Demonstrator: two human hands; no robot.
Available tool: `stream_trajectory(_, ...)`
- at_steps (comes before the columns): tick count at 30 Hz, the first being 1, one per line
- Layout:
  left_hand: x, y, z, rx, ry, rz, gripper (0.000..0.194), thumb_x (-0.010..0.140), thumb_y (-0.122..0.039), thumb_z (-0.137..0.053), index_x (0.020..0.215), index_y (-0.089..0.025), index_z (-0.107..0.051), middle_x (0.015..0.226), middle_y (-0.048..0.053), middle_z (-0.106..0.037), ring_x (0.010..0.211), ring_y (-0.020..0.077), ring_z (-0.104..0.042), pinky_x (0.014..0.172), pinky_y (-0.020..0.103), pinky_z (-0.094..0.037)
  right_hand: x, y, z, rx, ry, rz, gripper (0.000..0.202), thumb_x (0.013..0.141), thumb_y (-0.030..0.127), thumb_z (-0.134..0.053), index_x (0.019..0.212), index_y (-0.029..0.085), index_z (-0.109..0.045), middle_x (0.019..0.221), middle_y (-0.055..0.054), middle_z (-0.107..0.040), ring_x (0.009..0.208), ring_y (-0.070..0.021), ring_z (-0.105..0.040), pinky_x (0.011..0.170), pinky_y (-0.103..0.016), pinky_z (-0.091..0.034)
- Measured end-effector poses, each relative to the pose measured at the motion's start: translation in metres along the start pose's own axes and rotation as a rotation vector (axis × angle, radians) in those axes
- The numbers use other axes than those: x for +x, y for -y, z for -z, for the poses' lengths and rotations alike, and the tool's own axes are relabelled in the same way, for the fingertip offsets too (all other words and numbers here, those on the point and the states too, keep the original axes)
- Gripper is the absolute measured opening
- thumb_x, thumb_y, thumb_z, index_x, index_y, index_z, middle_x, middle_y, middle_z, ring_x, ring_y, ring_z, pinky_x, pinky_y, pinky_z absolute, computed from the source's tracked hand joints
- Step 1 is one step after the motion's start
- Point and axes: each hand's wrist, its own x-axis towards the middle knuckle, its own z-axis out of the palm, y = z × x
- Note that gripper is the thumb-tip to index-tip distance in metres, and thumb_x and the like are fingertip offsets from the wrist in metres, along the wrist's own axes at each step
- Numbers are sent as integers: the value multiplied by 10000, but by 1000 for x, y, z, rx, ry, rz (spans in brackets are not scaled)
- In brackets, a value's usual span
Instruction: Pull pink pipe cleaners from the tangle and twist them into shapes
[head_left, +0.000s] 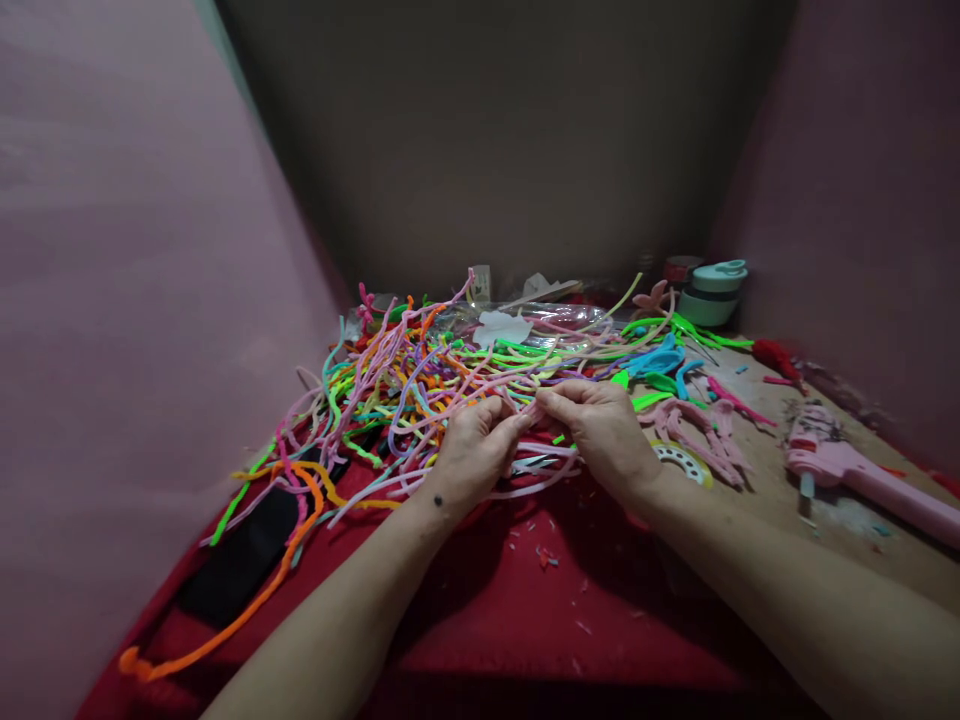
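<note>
My left hand (480, 447) and my right hand (598, 430) meet over the middle of the table, thumbs and forefingers pinched. Between them runs a pale pink pipe cleaner (533, 410), with both pinches closed on it. Its ends are hard to pick out against the heap. Behind and to the left spreads a tangled pile of coloured pipe cleaners (409, 375). Just below my fingers lie scissors (534, 463), partly hidden by pink stems. A white and yellow ring-shaped reel (681, 462) sits by my right wrist.
A pink glue gun (862, 470) rests at the right on a tan board (757, 450). A black phone (240, 555) lies at the left under an orange pipe cleaner (255, 600). Small clippings (546, 558) dot the red cloth (480, 620). A mint container (712, 293) stands at the back right.
</note>
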Motion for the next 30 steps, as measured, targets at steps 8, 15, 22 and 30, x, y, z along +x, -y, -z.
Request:
stream_trajectory(8, 3, 2, 2, -129, 54, 50, 255, 723, -316, -590, 590, -160, -437, 437, -56, -472, 324, 54, -410, 340, 167, -295, 6, -10, -1, 57, 1, 38, 254, 673, 329, -642, 541, 144, -528, 485, 41, -472, 458, -63, -379, 467, -221, -291)
stream_trajectory(15, 5, 9, 5, -295, 48, 37, 262, 743, -361, -593, 650, -140, -486, 499, -41, -501, 371, 54, -452, 397, 174, -363, 2, -9, -6, 252, 203, -40, 228, 700, 367, -623, 682, 142, -592, 597, 9, -563, 498, -81, -468, 495, -227, -351)
stream_trajectory(22, 6, 11, 11, -356, 176, 7, 175, 704, -277, -645, 716, -120, -568, 631, -7, -555, 552, 81, -540, 557, 204, -419, 5, -13, -5, 334, 122, -110, 183, 649, 298, -671, 623, 133, -596, 533, 22, -536, 457, -68, -452, 472, -217, -337)
stream_trajectory(30, 8, 16, 10, -470, 135, 66, 189, 685, -265, -670, 771, -130, -569, 666, 1, -581, 532, 74, -531, 501, 186, -388, 3, -13, -6, 358, 218, -117, 158, 651, 272, -654, 653, 127, -592, 516, 4, -564, 443, -81, -471, 458, -217, -332)
